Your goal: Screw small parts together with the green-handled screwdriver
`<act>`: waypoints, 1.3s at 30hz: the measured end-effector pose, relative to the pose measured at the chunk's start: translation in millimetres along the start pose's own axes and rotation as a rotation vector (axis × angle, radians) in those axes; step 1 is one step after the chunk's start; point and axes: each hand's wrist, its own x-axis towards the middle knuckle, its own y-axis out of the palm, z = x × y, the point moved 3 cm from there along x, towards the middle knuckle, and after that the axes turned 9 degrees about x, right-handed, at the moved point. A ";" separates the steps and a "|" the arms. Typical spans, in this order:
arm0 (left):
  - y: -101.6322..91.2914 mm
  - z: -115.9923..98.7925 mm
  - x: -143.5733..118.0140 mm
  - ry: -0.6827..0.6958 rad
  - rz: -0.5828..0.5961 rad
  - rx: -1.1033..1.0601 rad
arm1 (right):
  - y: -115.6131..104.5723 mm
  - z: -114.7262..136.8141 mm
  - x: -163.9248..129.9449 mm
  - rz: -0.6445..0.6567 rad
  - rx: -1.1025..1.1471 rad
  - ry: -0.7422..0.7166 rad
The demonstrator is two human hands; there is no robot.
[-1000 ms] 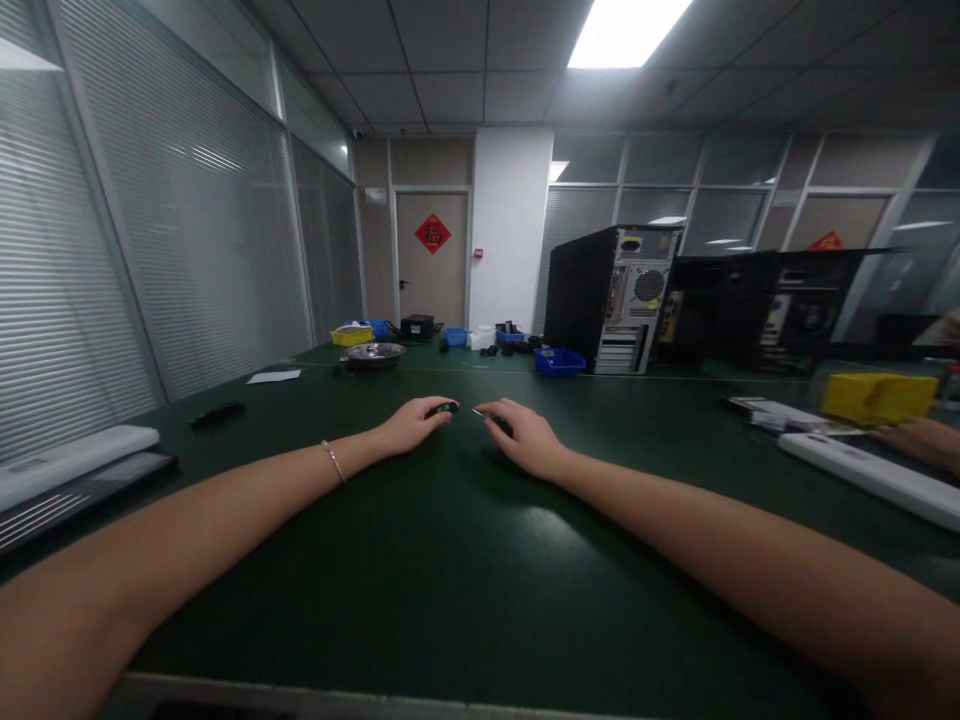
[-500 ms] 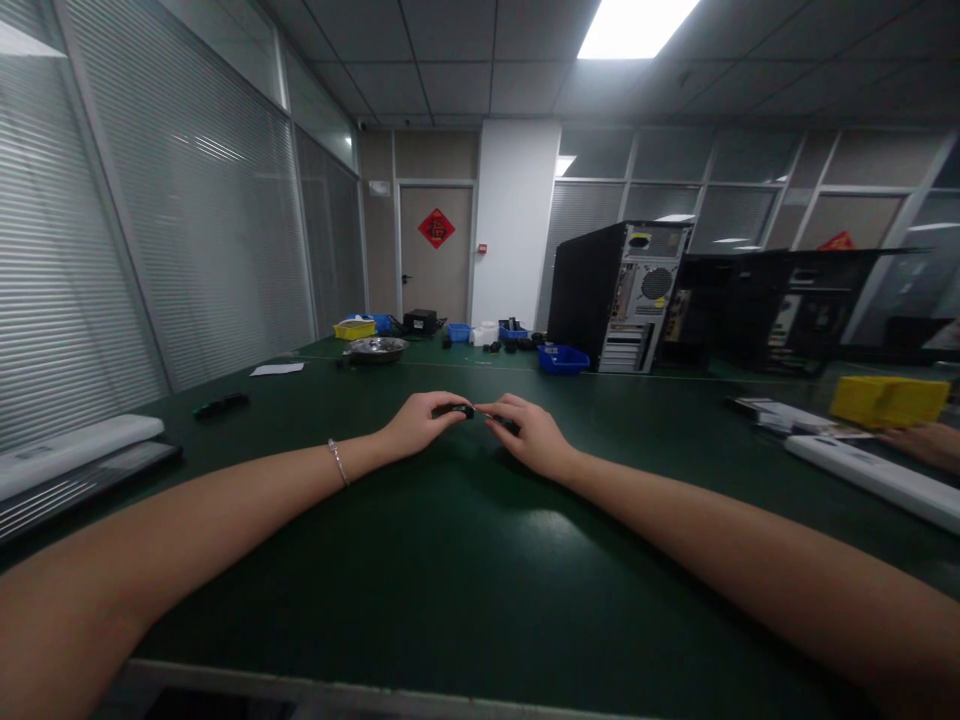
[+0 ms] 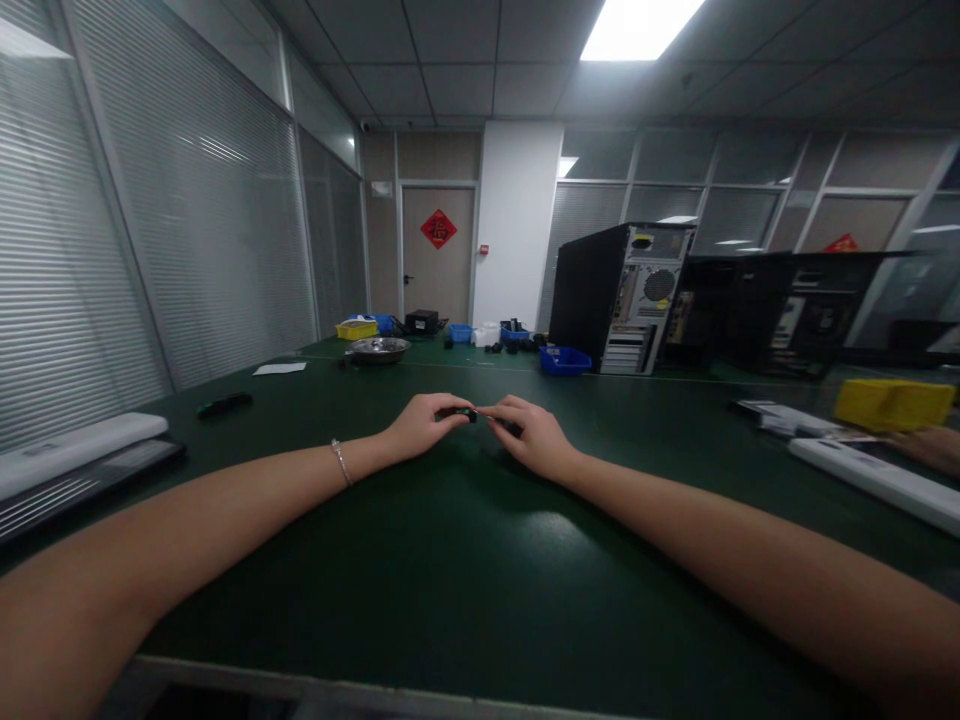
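Note:
Just above the middle of the green tabletop (image 3: 442, 560), my two hands meet fingertip to fingertip. A small black part (image 3: 469, 414) with a hint of green is pinched between the thumb and fingers of my left hand (image 3: 424, 425), which wears a bracelet (image 3: 341, 462) at the wrist. My right hand (image 3: 534, 437) is closed in a pinch around something thin and small, whose tip reaches the black part. Its kind is too small to make out, and the fingers hide most of both pieces.
A metal dish (image 3: 379, 348), a blue bin (image 3: 564, 361) and a black computer tower (image 3: 626, 298) stand further back. White bars (image 3: 82, 450) lie at the left. At the right, another person's hand (image 3: 934, 447) is beside a yellow bin (image 3: 892, 403).
My hands keep almost the same pose, with both pinches held. The whole view has shifted very slightly. The other person's hand at the right has moved a little.

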 end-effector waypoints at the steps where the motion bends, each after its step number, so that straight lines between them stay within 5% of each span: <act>1: -0.2 -0.8 -0.1 0.002 0.003 0.009 | 0.0 -0.1 -0.1 0.002 -0.001 0.000; 39: 3.9 8.7 -1.3 -0.029 0.069 -0.135 | -2.5 3.1 0.2 0.045 0.123 -0.055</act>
